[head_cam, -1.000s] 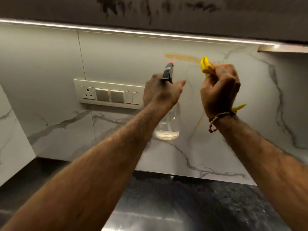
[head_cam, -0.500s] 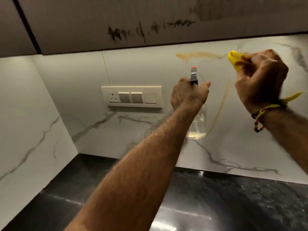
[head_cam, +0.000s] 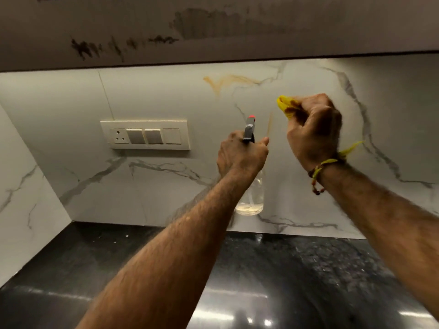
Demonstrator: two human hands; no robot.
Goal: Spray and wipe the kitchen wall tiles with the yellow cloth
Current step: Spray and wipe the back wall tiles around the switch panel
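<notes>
Marble tiles (head_cam: pixel 71 110); switch plate (head_cam: pixel 145 134) left, seemingly.

Our right hand (head_cam: pixel 313 129), gripping the yellow cloth (head_cam: pixel 286 105), now sits lower on the wall tiles (head_cam: pixel 166 96), below the orange stain (head_cam: pixel 228 80) and closer to the spray bottle (head_cam: pixel 250 193).

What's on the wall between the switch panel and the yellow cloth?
In the head view, the spray bottle held by the left hand sits between the switch panel and cloth; otherwise bare tile.
</notes>
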